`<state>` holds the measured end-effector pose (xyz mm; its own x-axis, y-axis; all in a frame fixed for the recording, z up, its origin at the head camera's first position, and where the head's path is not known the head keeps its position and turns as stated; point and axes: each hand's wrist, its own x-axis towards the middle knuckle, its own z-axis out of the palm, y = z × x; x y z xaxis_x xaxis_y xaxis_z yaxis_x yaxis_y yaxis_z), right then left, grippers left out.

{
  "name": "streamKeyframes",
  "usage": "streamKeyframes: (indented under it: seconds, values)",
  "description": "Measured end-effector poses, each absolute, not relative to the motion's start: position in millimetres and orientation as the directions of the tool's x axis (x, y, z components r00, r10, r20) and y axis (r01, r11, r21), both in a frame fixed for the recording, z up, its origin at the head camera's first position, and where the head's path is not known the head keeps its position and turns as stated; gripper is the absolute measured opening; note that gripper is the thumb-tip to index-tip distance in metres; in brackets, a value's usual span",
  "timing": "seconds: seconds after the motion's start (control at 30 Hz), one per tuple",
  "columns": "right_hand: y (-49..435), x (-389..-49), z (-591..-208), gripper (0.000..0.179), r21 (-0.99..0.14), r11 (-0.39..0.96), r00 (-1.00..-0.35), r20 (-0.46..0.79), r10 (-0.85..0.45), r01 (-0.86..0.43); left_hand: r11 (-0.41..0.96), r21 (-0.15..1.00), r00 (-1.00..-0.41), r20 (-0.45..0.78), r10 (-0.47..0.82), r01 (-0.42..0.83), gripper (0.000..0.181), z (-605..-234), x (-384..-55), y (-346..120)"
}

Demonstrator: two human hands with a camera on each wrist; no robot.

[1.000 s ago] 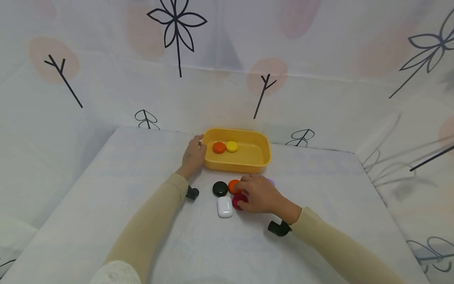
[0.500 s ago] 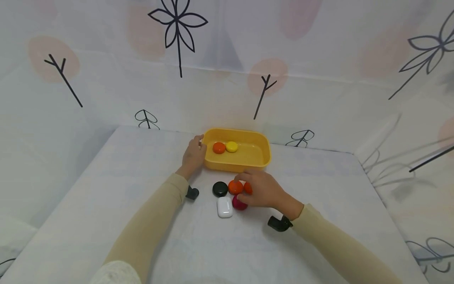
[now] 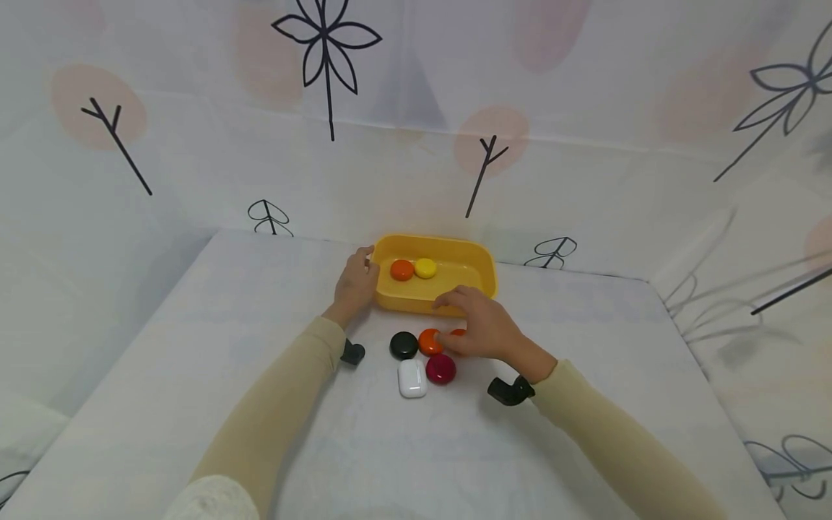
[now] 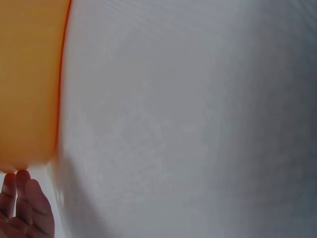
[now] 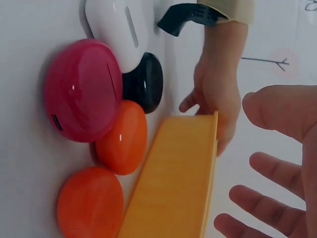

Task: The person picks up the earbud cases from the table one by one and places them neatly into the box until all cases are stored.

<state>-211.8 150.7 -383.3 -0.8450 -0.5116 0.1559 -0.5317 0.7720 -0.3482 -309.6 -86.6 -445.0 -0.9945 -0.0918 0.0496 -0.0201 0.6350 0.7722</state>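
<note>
My left hand [image 3: 356,284] rests against the left end of a yellow tray [image 3: 429,304], fingertips [image 4: 22,186] at its wall in the left wrist view. My right hand [image 3: 484,326] hovers over the table in front of the tray, thumb and fingers spread with nothing between them. Close below it lie an orange round earbud case [image 3: 429,341] and a second orange case [image 5: 90,203], partly hidden by the hand in the head view. Beside them are a magenta earbud case [image 3: 440,369], a black round case [image 3: 404,345] and a white earbud case [image 3: 412,379].
Inside the tray, toward its left, sit an orange-red round piece [image 3: 401,270] and a yellow one [image 3: 425,268]. Behind the table [image 3: 273,289] rises a patterned cloth wall [image 3: 403,173]. Each wrist wears a black camera mount [image 3: 510,391].
My right hand has lifted off the magenta case and moved forward toward the tray, fingers spreading. A purple thing glimpsed behind it earlier is now out of sight. The left hand stays put.
</note>
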Motion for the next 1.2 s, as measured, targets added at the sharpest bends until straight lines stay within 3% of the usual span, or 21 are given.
streamKeyframes:
  seconds: [0.23, 1.2]
  values:
    - [151.0, -222.7, -382.1, 0.041, -0.43, 0.772, -0.876, 0.115, -0.469, -0.469, 0.633, 0.774, -0.996, 0.04, -0.085, -0.023, 0.047, -443.2, -308.9, -87.1]
    - [138.5, -271.6, -399.5, 0.045, -0.575, 0.72, -0.921, 0.201, -0.335, -0.388, 0.635, 0.773, -0.995, 0.049, -0.083, -0.015, 0.046, -440.1, -307.3, -86.9]
